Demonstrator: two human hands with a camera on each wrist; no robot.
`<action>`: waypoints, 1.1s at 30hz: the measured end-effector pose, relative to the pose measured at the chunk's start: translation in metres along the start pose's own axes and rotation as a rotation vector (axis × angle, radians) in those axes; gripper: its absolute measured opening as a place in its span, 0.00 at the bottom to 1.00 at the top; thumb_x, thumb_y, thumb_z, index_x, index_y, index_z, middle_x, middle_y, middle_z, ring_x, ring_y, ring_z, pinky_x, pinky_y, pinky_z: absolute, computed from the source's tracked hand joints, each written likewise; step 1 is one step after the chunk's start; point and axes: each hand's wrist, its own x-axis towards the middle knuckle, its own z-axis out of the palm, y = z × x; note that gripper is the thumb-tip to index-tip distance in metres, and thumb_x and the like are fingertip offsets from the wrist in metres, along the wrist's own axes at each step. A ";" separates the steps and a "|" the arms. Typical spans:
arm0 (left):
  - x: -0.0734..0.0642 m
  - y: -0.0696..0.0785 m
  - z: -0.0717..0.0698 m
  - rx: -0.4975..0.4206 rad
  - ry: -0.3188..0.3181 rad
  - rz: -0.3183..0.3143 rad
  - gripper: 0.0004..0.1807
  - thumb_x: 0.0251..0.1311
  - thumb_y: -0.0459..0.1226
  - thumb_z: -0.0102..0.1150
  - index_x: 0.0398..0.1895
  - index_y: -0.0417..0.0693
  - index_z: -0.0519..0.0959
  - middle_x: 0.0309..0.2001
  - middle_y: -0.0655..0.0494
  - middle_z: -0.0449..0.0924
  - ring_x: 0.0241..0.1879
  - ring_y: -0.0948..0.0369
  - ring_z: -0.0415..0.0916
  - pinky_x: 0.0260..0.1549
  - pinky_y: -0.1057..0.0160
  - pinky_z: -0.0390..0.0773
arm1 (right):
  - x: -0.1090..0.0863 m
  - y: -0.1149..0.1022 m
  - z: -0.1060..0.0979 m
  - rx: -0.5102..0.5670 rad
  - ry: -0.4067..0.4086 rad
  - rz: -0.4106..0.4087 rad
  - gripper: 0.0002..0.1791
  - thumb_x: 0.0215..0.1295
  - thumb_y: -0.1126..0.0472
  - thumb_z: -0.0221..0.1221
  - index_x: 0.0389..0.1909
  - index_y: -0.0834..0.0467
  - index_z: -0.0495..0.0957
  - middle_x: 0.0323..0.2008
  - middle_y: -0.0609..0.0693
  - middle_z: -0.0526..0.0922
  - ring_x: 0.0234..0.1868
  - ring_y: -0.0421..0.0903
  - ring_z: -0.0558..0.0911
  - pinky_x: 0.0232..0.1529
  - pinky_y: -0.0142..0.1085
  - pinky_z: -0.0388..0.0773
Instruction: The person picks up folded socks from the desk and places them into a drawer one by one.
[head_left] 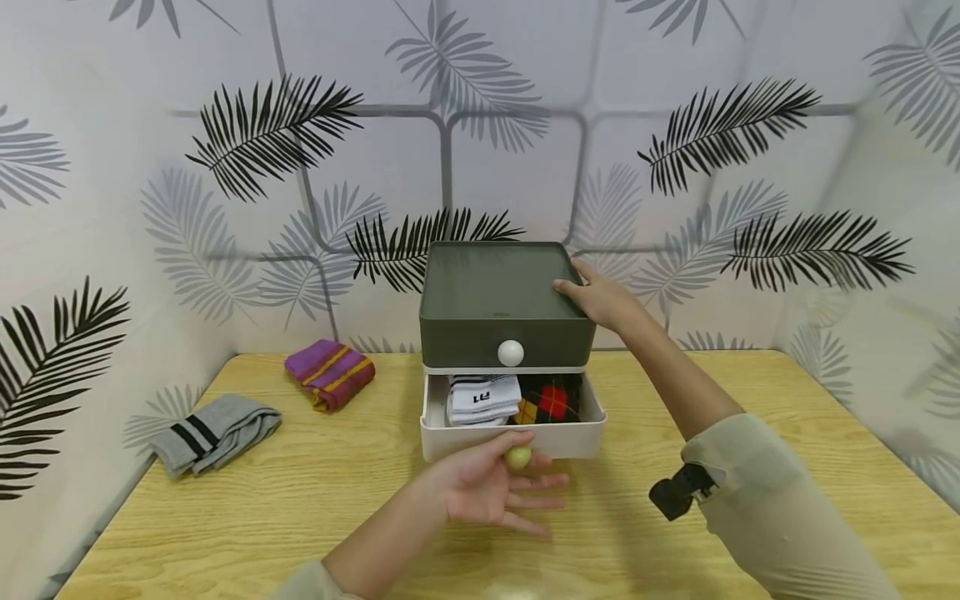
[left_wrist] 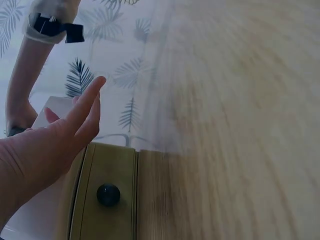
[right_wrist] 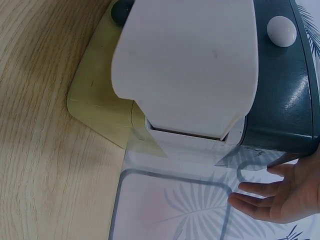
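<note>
The box has stacked drawers: a dark green top drawer (head_left: 461, 343) with a white knob (head_left: 511, 353), a pulled-out white drawer (head_left: 573, 442) and an olive bottom drawer (left_wrist: 97, 175) with a dark knob (left_wrist: 108, 195). White folded socks (head_left: 483, 398) and plaid red, yellow and black socks (head_left: 553, 402) lie inside the white drawer. My left hand (head_left: 487, 487) is at that drawer's front, fingers spread, its yellow-green knob (head_left: 517, 457) showing between thumb and forefinger. At the box's right edge, my right hand (head_left: 603, 300) rests its thumb on top, with extended fingers (right_wrist: 255, 200) along the side.
Left of the box, folded purple and maroon socks (head_left: 330, 373) with yellow stripes lie on the wooden table (head_left: 345, 508). Grey socks (head_left: 217, 433) with black stripes lie nearer the table's left edge. A leaf-patterned backdrop (head_left: 510, 183) rises behind the box.
</note>
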 end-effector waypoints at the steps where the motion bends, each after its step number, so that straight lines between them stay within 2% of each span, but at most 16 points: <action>1: 0.002 0.002 -0.001 0.000 0.000 0.002 0.18 0.65 0.53 0.45 0.30 0.52 0.77 0.49 0.50 0.75 0.64 0.43 0.54 0.56 0.41 0.59 | 0.000 0.000 0.000 0.001 0.001 0.000 0.38 0.70 0.42 0.37 0.72 0.58 0.40 0.69 0.62 0.45 0.67 0.63 0.48 0.62 0.57 0.46; 6: 0.010 0.012 -0.008 -0.013 0.006 0.033 0.19 0.66 0.52 0.44 0.26 0.51 0.78 0.53 0.44 0.73 0.62 0.40 0.57 0.56 0.41 0.58 | 0.000 0.000 0.000 0.005 -0.001 0.004 0.38 0.70 0.41 0.37 0.72 0.58 0.40 0.69 0.62 0.45 0.67 0.63 0.48 0.62 0.57 0.47; 10: 0.017 0.019 -0.013 -0.011 0.013 0.062 0.20 0.66 0.51 0.44 0.26 0.49 0.77 0.60 0.38 0.65 0.59 0.40 0.60 0.56 0.44 0.60 | 0.000 0.001 0.000 0.010 -0.004 0.008 0.38 0.70 0.41 0.37 0.72 0.57 0.39 0.69 0.62 0.45 0.67 0.64 0.47 0.62 0.57 0.47; 16: 0.026 0.029 -0.019 0.032 0.071 0.098 0.19 0.67 0.49 0.44 0.25 0.48 0.75 0.59 0.37 0.65 0.58 0.43 0.64 0.55 0.50 0.65 | -0.001 0.000 -0.001 0.013 -0.009 0.007 0.38 0.70 0.42 0.37 0.72 0.58 0.39 0.69 0.63 0.45 0.67 0.64 0.47 0.62 0.57 0.46; 23: 0.036 0.037 -0.026 0.062 0.129 0.135 0.19 0.67 0.48 0.44 0.24 0.47 0.74 0.58 0.39 0.67 0.57 0.45 0.66 0.54 0.51 0.67 | -0.002 0.000 -0.001 0.017 -0.006 0.006 0.38 0.71 0.42 0.38 0.72 0.58 0.39 0.69 0.63 0.45 0.67 0.63 0.47 0.62 0.56 0.46; 30: 0.041 0.041 -0.030 0.102 0.189 0.146 0.19 0.67 0.49 0.44 0.25 0.45 0.74 0.55 0.40 0.71 0.53 0.46 0.70 0.51 0.51 0.70 | -0.003 0.000 -0.001 0.017 -0.003 0.005 0.38 0.71 0.42 0.38 0.72 0.57 0.39 0.69 0.61 0.45 0.67 0.62 0.47 0.63 0.56 0.45; 33: 0.041 0.040 -0.032 0.117 0.203 0.133 0.20 0.66 0.52 0.45 0.27 0.45 0.73 0.56 0.42 0.70 0.54 0.47 0.70 0.52 0.51 0.68 | -0.003 -0.001 -0.001 0.021 0.000 0.001 0.38 0.71 0.42 0.38 0.72 0.57 0.39 0.69 0.61 0.45 0.67 0.62 0.47 0.63 0.56 0.45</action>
